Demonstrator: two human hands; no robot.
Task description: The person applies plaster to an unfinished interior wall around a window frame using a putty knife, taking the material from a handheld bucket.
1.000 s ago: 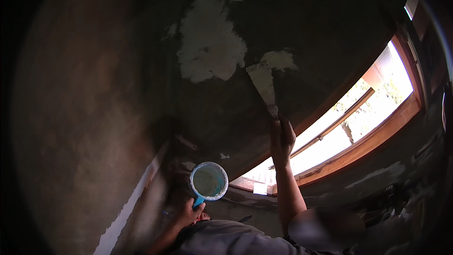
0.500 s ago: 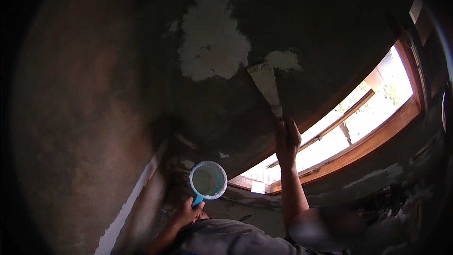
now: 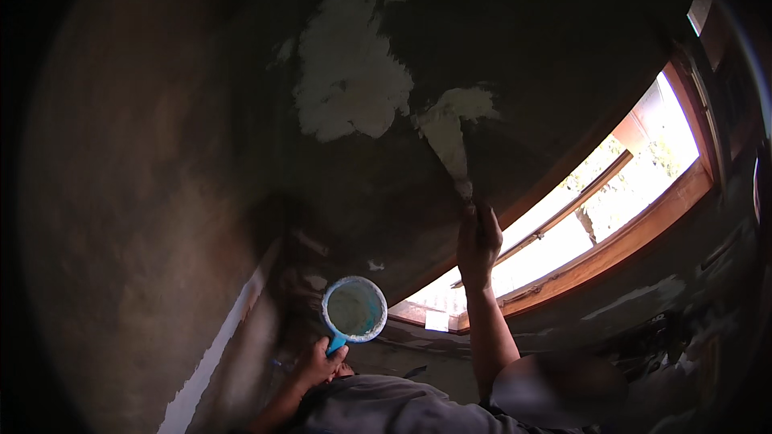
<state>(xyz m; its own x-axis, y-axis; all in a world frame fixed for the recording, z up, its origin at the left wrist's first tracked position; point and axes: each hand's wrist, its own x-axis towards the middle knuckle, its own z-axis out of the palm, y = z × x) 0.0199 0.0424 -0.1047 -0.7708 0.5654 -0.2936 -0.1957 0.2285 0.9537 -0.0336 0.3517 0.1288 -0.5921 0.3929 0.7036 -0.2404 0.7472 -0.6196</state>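
My left hand (image 3: 320,366) grips the handle of a round blue plastic pot (image 3: 354,309) with pale paste on its rim and inside. My right hand (image 3: 479,245) is raised, closed around a putty knife (image 3: 446,141) whose wide blade is smeared with cream paste. The blade's edge lies at a small light filler patch (image 3: 474,100) on the dark wall (image 3: 547,40). A larger white patch (image 3: 350,84) with ragged edges is just up and left of the blade.
A bright window with a wooden frame (image 3: 635,225) curves along the right. A brownish plastered wall (image 3: 121,153) fills the left, with a white strip (image 3: 205,374) low on it. More streaks of filler (image 3: 635,293) show below the window. My grey-clothed body (image 3: 386,406) is at the bottom.
My right hand and the knife shifted slightly right, then back left, with the blade staying near the small patch. The pot in my left hand has hardly moved.
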